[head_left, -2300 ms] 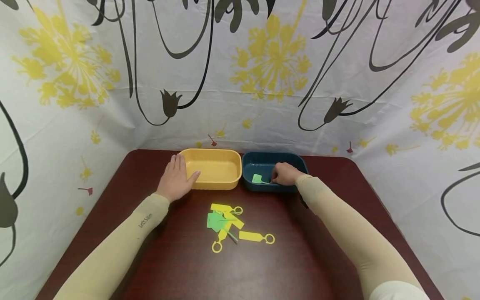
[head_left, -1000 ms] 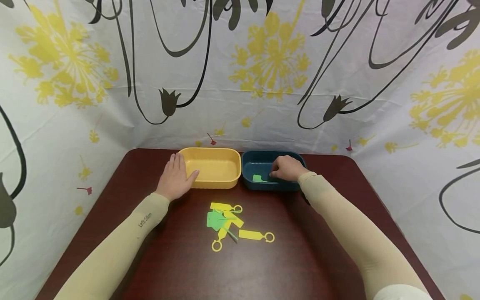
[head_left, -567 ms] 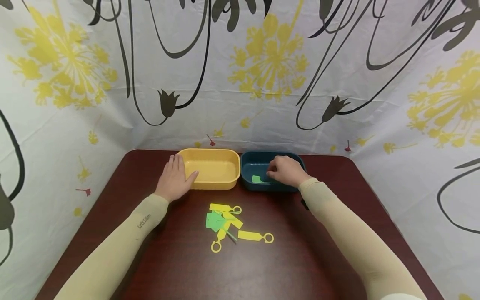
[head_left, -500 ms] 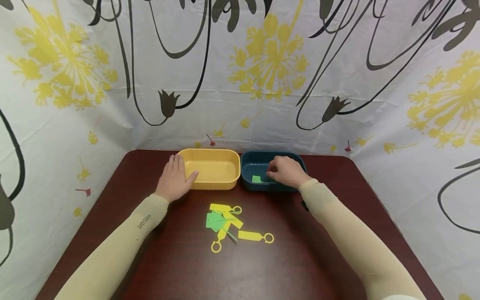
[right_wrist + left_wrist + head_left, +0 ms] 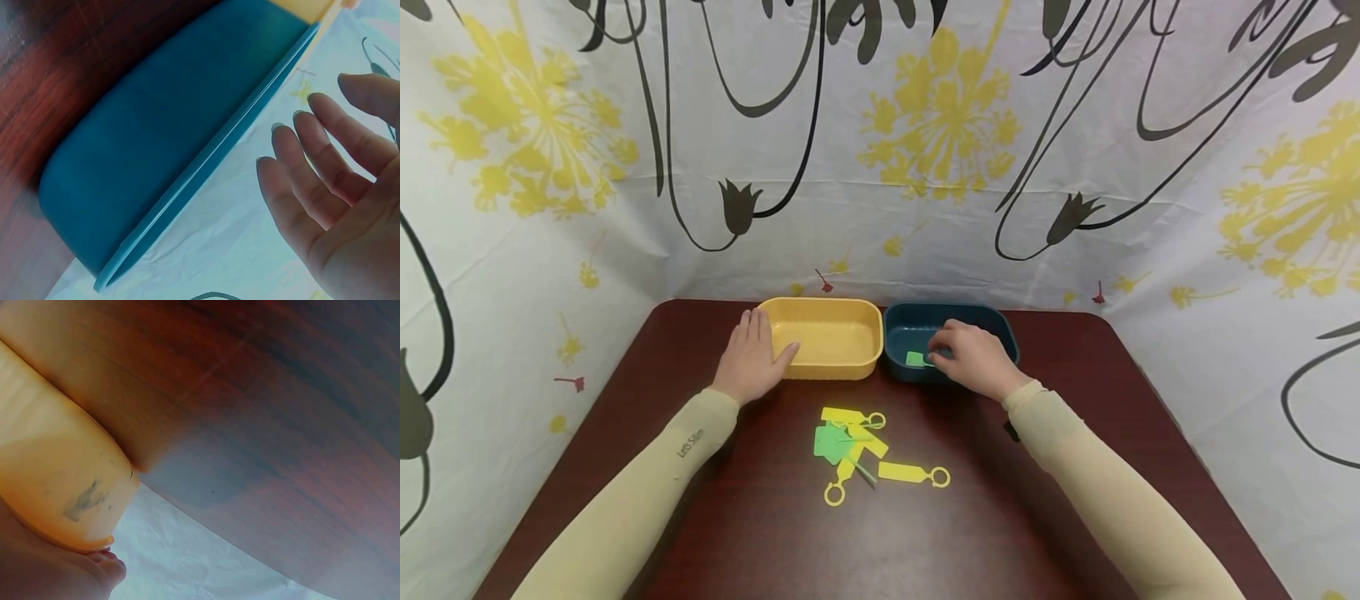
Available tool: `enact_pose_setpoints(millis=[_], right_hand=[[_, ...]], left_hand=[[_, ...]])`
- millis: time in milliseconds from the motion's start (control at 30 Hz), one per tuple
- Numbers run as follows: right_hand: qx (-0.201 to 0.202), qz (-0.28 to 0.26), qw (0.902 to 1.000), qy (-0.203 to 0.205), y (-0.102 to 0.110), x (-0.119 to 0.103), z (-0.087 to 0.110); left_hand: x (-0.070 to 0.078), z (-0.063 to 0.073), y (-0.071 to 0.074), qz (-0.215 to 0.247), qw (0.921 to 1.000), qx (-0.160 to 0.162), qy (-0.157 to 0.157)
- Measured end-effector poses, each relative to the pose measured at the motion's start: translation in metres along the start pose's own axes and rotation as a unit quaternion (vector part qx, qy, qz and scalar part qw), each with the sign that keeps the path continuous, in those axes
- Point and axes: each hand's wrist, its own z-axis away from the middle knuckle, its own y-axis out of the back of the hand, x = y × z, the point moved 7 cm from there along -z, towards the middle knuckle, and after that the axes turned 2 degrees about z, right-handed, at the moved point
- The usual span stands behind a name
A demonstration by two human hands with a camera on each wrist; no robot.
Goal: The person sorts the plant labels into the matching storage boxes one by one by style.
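My left hand [image 5: 749,357] rests with straight fingers on the left rim of the yellow bin [image 5: 868,367], thumb over its near side. In the left wrist view part of that hand [image 5: 56,569] lies along the top edge of the yellow bin [image 5: 69,469]. Over the dark blue bin [image 5: 1000,321] is my right hand [image 5: 973,358]. A green tag [image 5: 914,358] lies inside that bin, its thin tail partly behind the fingertips. The right wrist view shows the right hand [image 5: 350,187] with relaxed, slightly bent fingers and nothing between them, above the blue bin's rim [image 5: 206,156].
In front of the bins, a small pile holds green tags [image 5: 832,442] and yellow ring tags [image 5: 842,415]. One yellow ring tag [image 5: 902,472] lies apart to the right on the dark red-brown table [image 5: 925,542]. A patterned white cloth [image 5: 850,208] hangs behind and at both sides.
The right hand lowered into the blue bin earlier has loosened its fingers and drawn back slightly toward the near rim. The green tag stays in the bin. The left hand has not moved.
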Motion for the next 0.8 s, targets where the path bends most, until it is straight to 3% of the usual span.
enact_pose_setpoints(millis=[500,800], right_hand=[[0.031,0.015,0.9977,0.058,-0.005,-0.037,0.019],[-0.011,0.05,0.9935,0.102,-0.028,-0.056,0.021]], left_hand=[[-0.003,-0.002,-0.003,-0.004,1.0,-0.001,0.005],[-0.003,-0.003,-0.005,-0.008,0.9999,-0.006,0.005]])
